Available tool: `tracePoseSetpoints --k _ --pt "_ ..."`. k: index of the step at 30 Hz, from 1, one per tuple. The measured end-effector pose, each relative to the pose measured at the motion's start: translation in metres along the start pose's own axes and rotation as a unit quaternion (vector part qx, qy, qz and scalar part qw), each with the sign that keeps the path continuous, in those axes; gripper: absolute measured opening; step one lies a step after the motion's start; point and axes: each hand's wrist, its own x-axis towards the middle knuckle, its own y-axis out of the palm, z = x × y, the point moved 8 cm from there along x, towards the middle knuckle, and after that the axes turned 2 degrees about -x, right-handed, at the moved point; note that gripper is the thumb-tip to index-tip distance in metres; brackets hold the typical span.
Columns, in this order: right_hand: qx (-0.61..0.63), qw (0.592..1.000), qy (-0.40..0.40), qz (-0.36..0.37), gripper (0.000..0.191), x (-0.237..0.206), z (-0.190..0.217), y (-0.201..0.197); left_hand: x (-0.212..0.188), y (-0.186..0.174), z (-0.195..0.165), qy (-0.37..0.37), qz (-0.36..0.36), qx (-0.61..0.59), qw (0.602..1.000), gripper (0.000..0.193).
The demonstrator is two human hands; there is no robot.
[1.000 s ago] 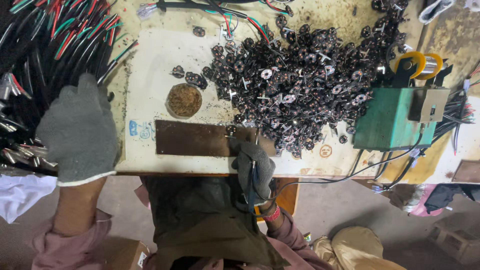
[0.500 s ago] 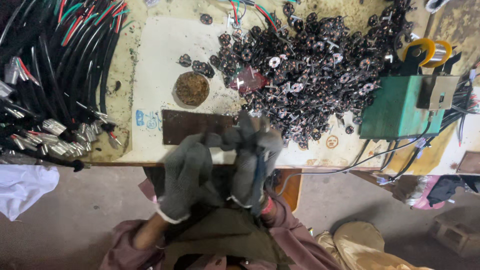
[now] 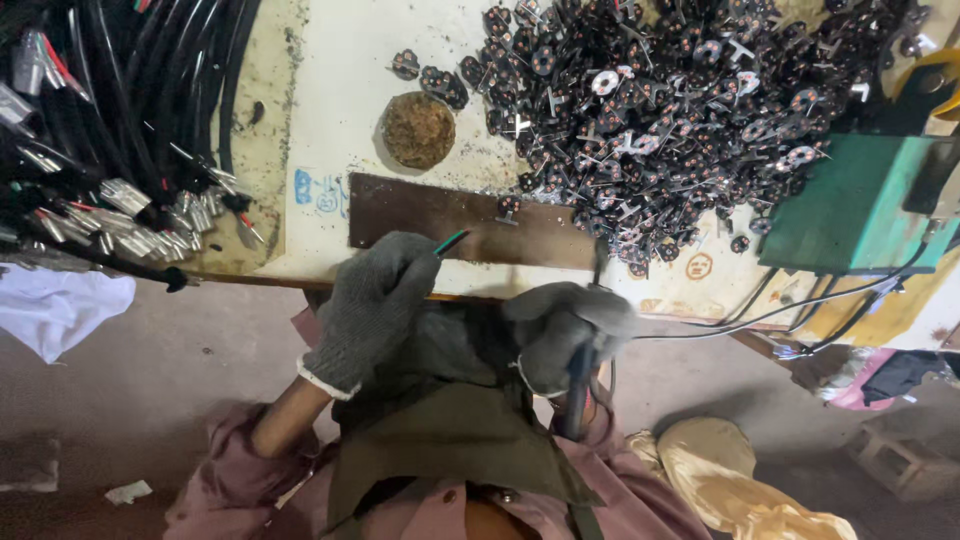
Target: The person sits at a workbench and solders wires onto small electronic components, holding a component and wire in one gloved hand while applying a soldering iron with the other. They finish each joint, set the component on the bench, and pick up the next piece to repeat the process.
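The left hand (image 3: 375, 300), in a grey knit glove, is closed on thin green and red insulated wire ends (image 3: 450, 241) projecting past its fingertips. Beside it, the gloved right hand (image 3: 565, 330) is clamped around a dark-handled tool (image 3: 578, 385). Just beyond both lies a flat brown rectangular metal plate (image 3: 470, 220).

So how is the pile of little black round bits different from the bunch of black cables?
The black round parts are small, button-like pieces heaped loosely on the right of the bench; the black cables are long strands lying side by side on the left. The cables end in metal terminals, with red and green cores showing; the round parts show copper dots and thin metal prongs. Both are mostly black and lie on the same bench.
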Motion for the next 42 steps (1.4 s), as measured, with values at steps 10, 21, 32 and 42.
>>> tracePoseSetpoints --k 10,21,32,42 --pt "0.354 0.924 0.114 0.087 0.038 -0.001 0.010 0.020 -0.009 0.015 -0.015 0.058 0.032 0.025 0.998 0.015" --pt "0.370 0.923 0.088 0.055 0.050 0.000 0.010 0.028 -0.014 0.013 -0.039 0.164 -0.001 0.034 0.986 0.028" --pt "0.528 0.824 0.200 0.048 0.044 -0.020 -0.012 0.041 -0.008 0.014 -0.016 0.056 0.006 -0.082 0.995 0.012" --pt "0.338 0.932 0.046 0.124 0.039 -0.008 0.012 0.016 -0.015 0.032 0.009 -0.037 0.179 -0.058 0.981 0.021"
